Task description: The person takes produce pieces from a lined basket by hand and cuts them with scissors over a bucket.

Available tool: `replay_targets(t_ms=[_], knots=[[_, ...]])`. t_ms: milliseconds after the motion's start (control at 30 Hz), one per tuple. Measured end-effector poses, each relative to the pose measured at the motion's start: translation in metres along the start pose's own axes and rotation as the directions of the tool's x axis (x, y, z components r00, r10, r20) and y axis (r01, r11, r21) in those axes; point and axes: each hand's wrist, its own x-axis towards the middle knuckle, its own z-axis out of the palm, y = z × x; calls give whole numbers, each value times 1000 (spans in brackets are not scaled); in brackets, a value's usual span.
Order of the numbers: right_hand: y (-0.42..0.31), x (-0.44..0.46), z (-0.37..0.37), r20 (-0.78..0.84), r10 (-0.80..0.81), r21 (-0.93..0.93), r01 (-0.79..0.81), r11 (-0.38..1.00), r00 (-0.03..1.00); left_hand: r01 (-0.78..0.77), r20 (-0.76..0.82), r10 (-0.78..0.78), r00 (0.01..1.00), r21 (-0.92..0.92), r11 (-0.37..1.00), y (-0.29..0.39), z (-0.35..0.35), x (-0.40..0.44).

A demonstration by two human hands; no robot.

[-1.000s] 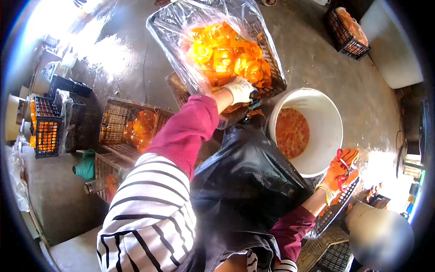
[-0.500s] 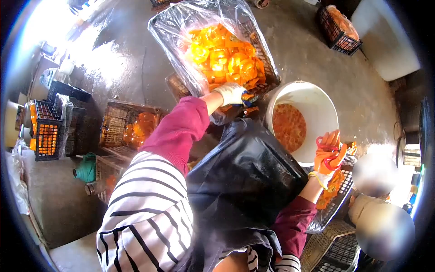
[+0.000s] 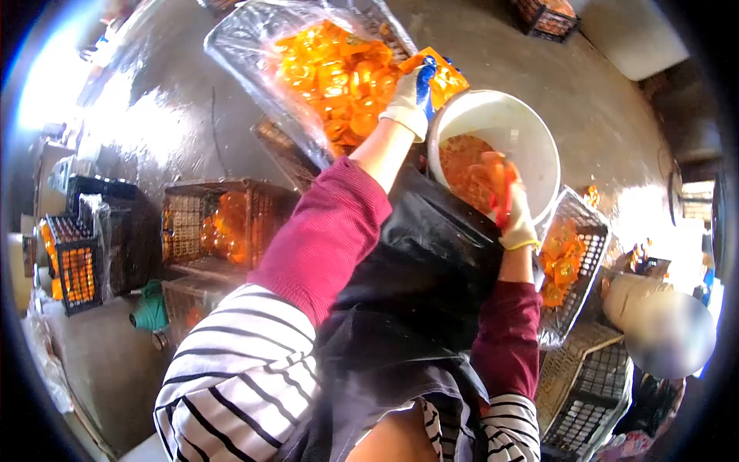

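My left hand (image 3: 414, 96), in a white and blue glove, is closed on a shiny orange plastic packet (image 3: 448, 79) beside the bucket's far rim. Behind that hand, a crate lined with clear plastic (image 3: 250, 58) holds a heap of orange packets (image 3: 327, 81). My right hand (image 3: 512, 202), in a white and orange glove, is closed around red-handled scissors (image 3: 502, 202); their blades cannot be made out. It is over the white bucket (image 3: 543, 142), which contains reddish-orange, lumpy contents (image 3: 464, 158).
Right of the bucket, a black crate (image 3: 589, 254) holds flattened orange packets (image 3: 563, 266). A brown crate (image 3: 181, 231) with orange packets stands at left, near a green container (image 3: 150, 306). Stacked crates (image 3: 589, 385) are at lower right. The concrete floor (image 3: 608, 115) looks wet.
My left hand has moved right from the lined crate to the bucket's rim, now with an orange packet. My right hand has swung left over the bucket. The view has shifted.
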Motion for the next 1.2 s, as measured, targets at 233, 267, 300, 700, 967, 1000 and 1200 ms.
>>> replay_targets(t_ms=[233, 267, 300, 700, 967, 1000, 1200], knots=[[20, 13, -13, 9, -37, -282, 38, 959, 999, 105, -31, -110, 993, 635, 766, -67, 29, -8], [15, 11, -7, -19, 26, -137, -28, 990, 999, 106, -5, -129, 992, 601, 792, -68, 29, -11], [13, 8, -6, -26, 54, -163, -57, 985, 998, 102, 25, -141, 990, 568, 817, -68, 31, -11], [-4, 3, 12, -22, 190, -120, -192, 974, 981, 137, -132, -41, 990, 883, 449, -83, 25, -3], [21, 17, 6, -169, 19, -107, -38, 993, 985, 207, -175, -117, 978, 907, 368, -106, 6, 1], [12, 14, 10, -187, 79, -62, -92, 994, 979, 184, -142, -127, 982, 881, 436, -104, 8, -3], [0, 7, 12, -251, 41, -326, -124, 937, 967, 298, -168, -277, 946, 790, 537, -84, 26, -12]])
